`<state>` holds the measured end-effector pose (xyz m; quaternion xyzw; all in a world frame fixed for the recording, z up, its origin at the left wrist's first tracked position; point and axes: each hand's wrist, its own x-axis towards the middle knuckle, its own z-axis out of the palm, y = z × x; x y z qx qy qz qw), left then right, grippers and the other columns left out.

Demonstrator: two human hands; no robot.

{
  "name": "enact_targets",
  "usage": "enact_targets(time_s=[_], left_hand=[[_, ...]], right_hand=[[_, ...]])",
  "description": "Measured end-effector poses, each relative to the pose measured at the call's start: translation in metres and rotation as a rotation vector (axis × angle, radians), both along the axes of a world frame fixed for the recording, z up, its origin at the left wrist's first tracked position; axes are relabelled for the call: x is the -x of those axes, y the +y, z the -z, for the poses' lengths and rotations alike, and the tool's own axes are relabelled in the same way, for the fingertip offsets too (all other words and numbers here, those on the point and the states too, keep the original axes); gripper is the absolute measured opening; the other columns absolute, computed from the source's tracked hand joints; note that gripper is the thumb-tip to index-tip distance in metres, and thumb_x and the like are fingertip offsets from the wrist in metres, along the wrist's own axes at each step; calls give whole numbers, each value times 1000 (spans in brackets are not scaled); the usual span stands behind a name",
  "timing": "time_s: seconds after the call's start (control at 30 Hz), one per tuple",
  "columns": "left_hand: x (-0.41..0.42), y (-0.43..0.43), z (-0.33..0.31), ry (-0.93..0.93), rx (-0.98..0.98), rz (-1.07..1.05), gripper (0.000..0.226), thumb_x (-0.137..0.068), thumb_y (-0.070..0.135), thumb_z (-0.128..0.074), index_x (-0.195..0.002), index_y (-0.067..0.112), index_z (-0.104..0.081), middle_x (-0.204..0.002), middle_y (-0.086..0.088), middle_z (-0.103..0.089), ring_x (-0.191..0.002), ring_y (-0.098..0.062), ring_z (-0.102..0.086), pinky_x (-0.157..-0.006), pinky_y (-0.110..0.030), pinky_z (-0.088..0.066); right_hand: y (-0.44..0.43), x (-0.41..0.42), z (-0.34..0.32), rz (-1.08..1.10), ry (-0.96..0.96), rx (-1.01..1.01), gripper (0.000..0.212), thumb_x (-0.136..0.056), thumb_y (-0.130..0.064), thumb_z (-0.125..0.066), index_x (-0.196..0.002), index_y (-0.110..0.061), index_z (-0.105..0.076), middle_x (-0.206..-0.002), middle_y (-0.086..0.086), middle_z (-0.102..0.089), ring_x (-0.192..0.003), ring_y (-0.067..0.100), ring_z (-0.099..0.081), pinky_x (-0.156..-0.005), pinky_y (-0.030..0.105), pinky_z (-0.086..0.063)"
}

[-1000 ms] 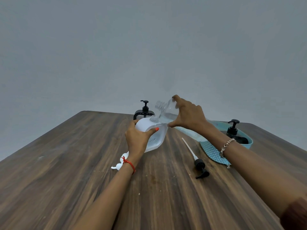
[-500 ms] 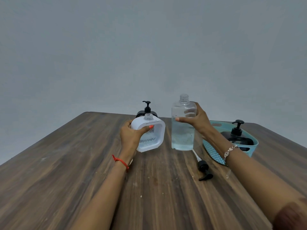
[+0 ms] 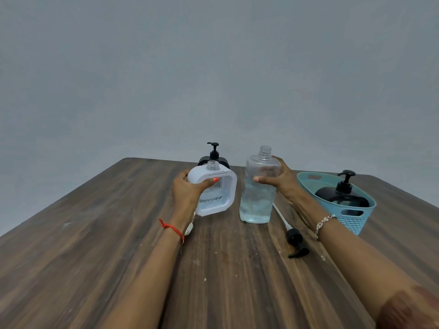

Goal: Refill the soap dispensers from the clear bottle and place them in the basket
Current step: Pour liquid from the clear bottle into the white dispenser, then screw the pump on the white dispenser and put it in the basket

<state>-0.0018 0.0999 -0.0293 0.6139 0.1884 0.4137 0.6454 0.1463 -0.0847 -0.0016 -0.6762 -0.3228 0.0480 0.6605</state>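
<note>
My left hand (image 3: 187, 189) grips the top left corner of a white square dispenser (image 3: 222, 194) with an open neck and clear liquid inside; it stands on the table, leaning slightly. The clear bottle (image 3: 257, 193), uncapped and over half full, stands upright just to its right, and my right hand (image 3: 281, 180) holds it near the shoulder. A black dispenser (image 3: 342, 194) with its pump on sits in the teal basket (image 3: 356, 220) at the right. Another black dispenser (image 3: 213, 154) stands behind the white one, mostly hidden.
A loose black pump head with a white tube (image 3: 293, 237) lies on the wooden table (image 3: 95, 245) between the clear bottle and the basket. A small white object (image 3: 189, 227) peeks out under my left wrist. A grey wall rises behind the table's far edge.
The clear bottle went from tilted over the white dispenser's neck to standing upright on the table. The white dispenser was brought back more upright. Both hands keep their holds.
</note>
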Motion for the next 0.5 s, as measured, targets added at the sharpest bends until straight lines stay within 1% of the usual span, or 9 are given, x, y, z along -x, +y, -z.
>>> enact_targets(time_s=[0.1,0.17,0.2,0.23,0.3,0.33,0.37,0.43,0.5], left_hand=[[1,1,1,-2,7,-5,50,-53,23,-90,-94,16,-63,-95,-7,-69,-86,-26,-68,-75,-48,-58],[2,1,-1,-2,7,-7,49,-52,24,-89,-93,18,-62,-96,-6,-69,-86,-26,-68,-75,-47,-58],[2,2,-1,-4,8,-11,49,-52,25,-89,-93,17,-62,-96,-7,-69,-86,-26,-68,-75,-47,-58],[3,3,-2,-9,9,-18,49,-53,25,-89,-93,16,-62,-97,-8,-69,-86,-26,-68,-74,-46,-58],[7,7,-5,-18,11,-46,50,-57,21,-88,-98,11,-62,-98,-10,-69,-83,-24,-67,-71,-39,-58],[9,10,-6,-22,12,-63,50,-58,20,-88,-100,9,-61,-99,-10,-68,-83,-24,-66,-68,-35,-58],[10,14,-7,-27,11,-82,51,-58,20,-87,-101,8,-62,-99,-10,-68,-83,-23,-66,-67,-33,-57],[14,21,-8,-45,7,-115,53,-58,20,-87,-103,7,-63,-99,-9,-68,-84,-23,-66,-66,-30,-56],[17,27,-7,-63,2,-141,54,-58,20,-87,-105,6,-63,-99,-9,-68,-83,-22,-65,-63,-25,-54]], right_hand=[[-2,-4,-5,-75,24,65,106,-42,-24,-93,-134,-18,-41,-126,10,-58,-113,26,-60,-93,40,-52],[-1,5,-10,7,16,81,114,-48,-29,-91,-142,-23,-26,-138,7,-46,-120,22,-52,-101,40,-45],[1,12,-13,122,-44,63,108,-56,-31,-87,-143,-25,-23,-140,4,-40,-123,17,-46,-102,35,-42],[2,23,-14,257,-152,18,94,-65,-31,-82,-140,-23,-27,-138,0,-38,-123,12,-41,-101,28,-39],[6,46,-12,446,-504,-100,58,-76,-19,-75,-125,-14,-44,-122,-3,-44,-114,6,-41,-95,21,-38],[10,57,-10,464,-703,-114,40,-76,-9,-70,-112,-9,-52,-111,-2,-48,-106,6,-43,-91,23,-40],[15,69,-6,416,-871,-92,27,-74,2,-65,-98,-5,-58,-99,1,-53,-97,7,-46,-87,26,-41],[27,85,10,143,-1051,100,20,-70,13,-58,-84,0,-63,-85,12,-62,-86,13,-51,-80,27,-44],[39,98,28,-147,-1064,440,26,-74,10,-55,-96,-1,-64,-99,15,-65,-94,18,-55,-85,24,-48]])
